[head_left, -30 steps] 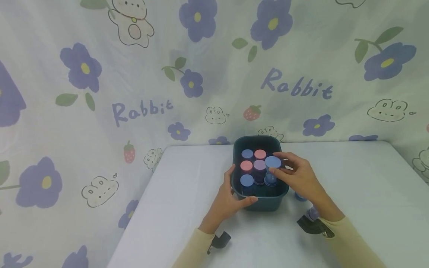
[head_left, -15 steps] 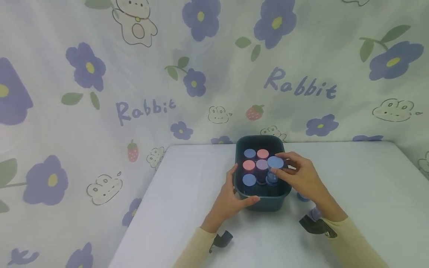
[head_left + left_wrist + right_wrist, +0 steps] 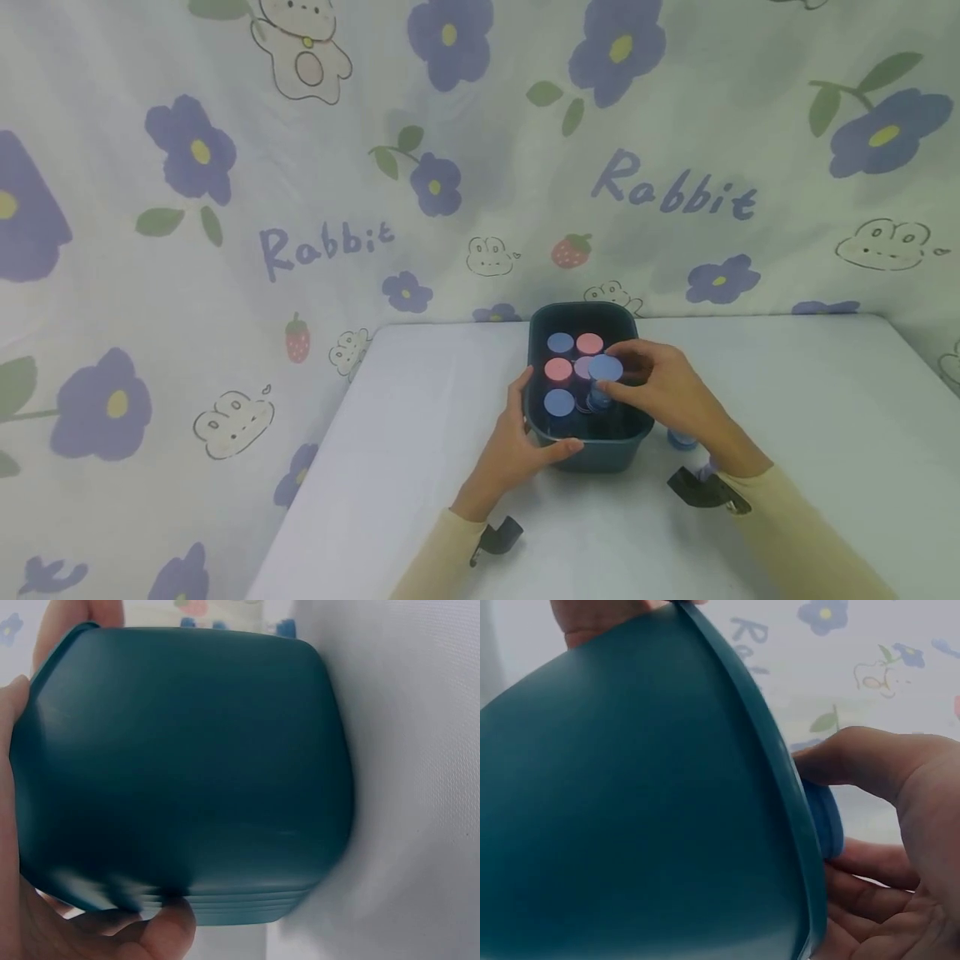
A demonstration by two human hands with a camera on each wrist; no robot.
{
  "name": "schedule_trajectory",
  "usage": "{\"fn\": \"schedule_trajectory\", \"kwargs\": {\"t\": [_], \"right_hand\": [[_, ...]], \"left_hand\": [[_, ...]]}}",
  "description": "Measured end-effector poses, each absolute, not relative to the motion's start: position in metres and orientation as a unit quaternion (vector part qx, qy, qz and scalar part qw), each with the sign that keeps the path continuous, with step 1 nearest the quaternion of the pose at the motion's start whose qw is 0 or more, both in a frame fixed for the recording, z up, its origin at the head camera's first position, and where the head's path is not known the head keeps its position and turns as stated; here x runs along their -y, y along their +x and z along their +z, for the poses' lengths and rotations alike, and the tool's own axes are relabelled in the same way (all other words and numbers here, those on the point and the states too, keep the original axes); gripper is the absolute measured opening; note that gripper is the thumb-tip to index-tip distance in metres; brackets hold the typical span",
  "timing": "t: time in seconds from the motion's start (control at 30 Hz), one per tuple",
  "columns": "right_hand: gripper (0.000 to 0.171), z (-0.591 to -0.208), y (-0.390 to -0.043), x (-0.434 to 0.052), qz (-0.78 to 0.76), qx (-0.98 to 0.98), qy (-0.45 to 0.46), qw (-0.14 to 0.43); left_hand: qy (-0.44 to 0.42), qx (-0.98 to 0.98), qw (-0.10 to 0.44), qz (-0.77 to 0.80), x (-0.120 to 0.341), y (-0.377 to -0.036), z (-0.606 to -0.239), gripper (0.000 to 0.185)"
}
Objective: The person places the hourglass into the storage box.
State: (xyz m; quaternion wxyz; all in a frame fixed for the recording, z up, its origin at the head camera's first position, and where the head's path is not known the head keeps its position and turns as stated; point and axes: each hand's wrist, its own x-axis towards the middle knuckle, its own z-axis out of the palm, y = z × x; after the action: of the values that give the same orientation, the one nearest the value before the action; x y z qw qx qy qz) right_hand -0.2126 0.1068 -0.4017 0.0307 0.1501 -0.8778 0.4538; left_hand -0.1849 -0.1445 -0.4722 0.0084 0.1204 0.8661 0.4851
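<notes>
A dark teal plastic bin [image 3: 592,457] stands on the white table. My left hand [image 3: 510,450] grips its near left corner, thumb over the front rim and fingers along the left side. Inside are several round-topped items: blue [image 3: 558,403], pink [image 3: 558,369] and a partly covered purple one [image 3: 582,367]. My right hand [image 3: 671,392] pinches a blue round-topped cylinder [image 3: 605,368] between thumb and fingers, over the bin's right half. In the right wrist view its blue top [image 3: 826,817] shows past the bin's rim; its exact kind is unclear.
Right of the bin, a blue item [image 3: 682,439] stands on the table [image 3: 420,400], under the right forearm. A purple item [image 3: 707,469] is mostly hidden by the right wrist strap. A patterned curtain [image 3: 480,167] hangs behind the table's far edge.
My right hand has moved slightly left with the blue cylinder, which now covers more of the purple top. My left hand keeps its grip on the bin. The head view has shifted a little.
</notes>
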Motion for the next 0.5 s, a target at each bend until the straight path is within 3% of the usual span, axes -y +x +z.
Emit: {"fn": "schedule_trajectory", "kwargs": {"t": [0.5], "right_hand": [[0.053, -0.395, -0.226, -0.101, 0.36, 0.917, 0.172, -0.029]], "left_hand": [[0.12, -0.864, 0.017, 0.489, 0.147, -0.186, -0.471, 0.114]]}}
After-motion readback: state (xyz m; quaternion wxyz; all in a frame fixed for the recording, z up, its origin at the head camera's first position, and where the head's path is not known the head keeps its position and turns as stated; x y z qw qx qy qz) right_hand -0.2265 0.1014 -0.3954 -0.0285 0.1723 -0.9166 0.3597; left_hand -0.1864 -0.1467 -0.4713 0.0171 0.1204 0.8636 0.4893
